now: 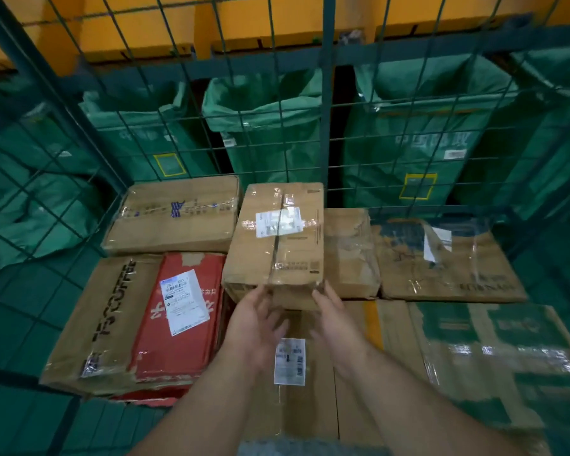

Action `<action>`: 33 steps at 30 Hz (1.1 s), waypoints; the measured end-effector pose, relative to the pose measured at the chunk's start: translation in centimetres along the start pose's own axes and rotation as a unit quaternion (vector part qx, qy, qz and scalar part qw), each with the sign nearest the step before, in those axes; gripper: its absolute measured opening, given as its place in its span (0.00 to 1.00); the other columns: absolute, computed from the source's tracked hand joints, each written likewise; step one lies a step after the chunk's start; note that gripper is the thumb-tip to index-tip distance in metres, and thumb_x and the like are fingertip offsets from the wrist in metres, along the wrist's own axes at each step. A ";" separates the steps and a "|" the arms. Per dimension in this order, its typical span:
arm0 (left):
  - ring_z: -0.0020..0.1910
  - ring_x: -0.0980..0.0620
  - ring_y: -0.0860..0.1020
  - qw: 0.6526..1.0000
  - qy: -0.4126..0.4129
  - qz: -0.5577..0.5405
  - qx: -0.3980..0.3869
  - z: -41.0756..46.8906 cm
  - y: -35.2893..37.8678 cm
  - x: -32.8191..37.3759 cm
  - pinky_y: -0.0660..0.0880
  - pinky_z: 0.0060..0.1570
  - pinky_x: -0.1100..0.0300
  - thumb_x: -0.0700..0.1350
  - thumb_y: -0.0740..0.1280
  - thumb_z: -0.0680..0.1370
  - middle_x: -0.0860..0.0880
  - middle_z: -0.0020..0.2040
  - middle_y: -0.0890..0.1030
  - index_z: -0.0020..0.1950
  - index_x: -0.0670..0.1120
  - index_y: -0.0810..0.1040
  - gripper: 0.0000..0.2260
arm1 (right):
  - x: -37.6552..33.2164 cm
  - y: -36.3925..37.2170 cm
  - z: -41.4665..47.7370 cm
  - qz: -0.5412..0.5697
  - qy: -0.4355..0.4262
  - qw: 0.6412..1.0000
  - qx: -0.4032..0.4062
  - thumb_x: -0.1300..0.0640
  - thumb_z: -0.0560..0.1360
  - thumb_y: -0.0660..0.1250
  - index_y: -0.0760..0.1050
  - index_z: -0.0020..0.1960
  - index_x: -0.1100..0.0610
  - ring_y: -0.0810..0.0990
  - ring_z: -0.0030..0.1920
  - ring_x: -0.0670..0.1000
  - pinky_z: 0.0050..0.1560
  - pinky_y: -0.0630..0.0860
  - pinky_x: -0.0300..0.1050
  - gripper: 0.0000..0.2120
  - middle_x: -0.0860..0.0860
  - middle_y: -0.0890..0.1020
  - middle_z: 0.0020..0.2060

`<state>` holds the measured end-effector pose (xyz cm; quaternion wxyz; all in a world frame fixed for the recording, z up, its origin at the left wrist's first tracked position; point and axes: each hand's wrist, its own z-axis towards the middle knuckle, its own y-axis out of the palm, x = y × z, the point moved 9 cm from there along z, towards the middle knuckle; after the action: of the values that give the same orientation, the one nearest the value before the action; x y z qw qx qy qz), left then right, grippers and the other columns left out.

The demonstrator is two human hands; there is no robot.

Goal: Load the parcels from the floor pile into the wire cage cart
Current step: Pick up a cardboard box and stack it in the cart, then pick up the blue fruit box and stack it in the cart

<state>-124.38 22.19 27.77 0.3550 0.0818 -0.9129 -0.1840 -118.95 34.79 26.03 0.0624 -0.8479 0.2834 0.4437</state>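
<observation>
Setting this taped parcel (278,238) down inside the wire cage cart (326,103), atop the lower boxes. Left hand (255,320) has its fingers spread at the near edge, right hand (334,320) likewise, neither clamped. I'd nudge it flush against the back mesh. Everything's blurred; the floor pile is out of sight.

The green printed box (494,360) is blurred and cut by the right edge; its print is unreadable.
</observation>
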 end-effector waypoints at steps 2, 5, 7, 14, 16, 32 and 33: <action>0.72 0.45 0.70 1.000 0.012 -0.005 -0.003 0.9 0.0 1.4 0.64 0.75 0.44 0.49 0.61 0.84 0.49 0.65 0.79 0.67 0.49 0.76 0.14 | -1.0 1.5 1.1 -0.026 -0.013 0.999 -0.014 0.44 0.85 0.58 0.55 0.79 0.33 0.68 0.75 0.54 0.75 0.65 0.61 0.25 0.46 0.69 0.77; 0.77 0.42 0.65 1.000 0.017 0.011 -0.005 1.2 -0.5 2.9 0.63 0.74 0.43 0.49 0.60 0.84 0.47 0.77 0.69 0.80 0.50 0.64 0.24 | -2.4 2.1 3.1 -0.019 0.014 1.000 -0.008 0.43 0.86 0.55 0.41 0.81 0.34 0.61 0.79 0.57 0.77 0.63 0.62 0.30 0.48 0.58 0.81; 0.77 0.41 0.66 0.999 0.004 0.038 -0.005 0.9 -1.2 2.5 0.66 0.69 0.45 0.50 0.59 0.84 0.48 0.78 0.69 0.81 0.50 0.63 0.24 | -3.3 2.1 4.6 -0.056 0.019 0.998 0.005 0.43 0.86 0.52 0.39 0.81 0.36 0.58 0.80 0.58 0.78 0.60 0.62 0.30 0.49 0.54 0.82; 0.67 0.41 0.75 0.997 -0.042 0.057 0.015 -2.3 -5.5 -2.7 0.73 0.62 0.48 0.52 0.63 0.82 0.47 0.71 0.76 0.76 0.45 0.70 0.23 | -1.5 2.1 2.5 -0.130 0.039 0.991 0.001 0.44 0.85 0.59 0.35 0.82 0.41 0.60 0.79 0.62 0.75 0.64 0.59 0.38 0.56 0.55 0.82; 0.62 0.43 0.78 0.997 -0.048 0.040 0.034 -4.2 -6.6 -3.9 0.74 0.59 0.48 0.51 0.63 0.82 0.46 0.66 0.80 0.69 0.45 0.76 0.18 | 1.0 2.3 -0.8 -0.193 0.054 0.980 0.000 0.46 0.83 0.63 0.39 0.84 0.46 0.71 0.73 0.60 0.66 0.72 0.51 0.40 0.57 0.64 0.79; 0.49 0.46 0.82 0.972 -0.106 0.029 0.208 -28.0 -20.1 -21.6 0.75 0.50 0.54 0.48 0.66 0.82 0.43 0.59 0.83 0.62 0.43 0.80 0.13 | 22.6 -1.6 -29.0 -0.340 0.166 0.917 -0.129 0.65 0.75 0.62 0.72 0.38 0.55 0.65 0.27 0.47 0.28 0.60 0.41 0.09 0.50 0.69 0.28; 0.50 0.46 0.82 0.970 -0.100 0.014 0.220 -28.8 -21.2 -22.1 0.75 0.49 0.54 0.48 0.66 0.82 0.43 0.59 0.83 0.63 0.43 0.80 0.13 | 22.9 -1.0 -29.2 -0.354 0.155 0.910 -0.149 0.63 0.73 0.64 0.73 0.37 0.54 0.66 0.26 0.46 0.26 0.61 0.39 0.08 0.48 0.70 0.27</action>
<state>-88.19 0.92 25.35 0.2379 0.1266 -0.9628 0.0193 -87.29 15.43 25.37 0.0435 -0.9501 -0.0991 0.2925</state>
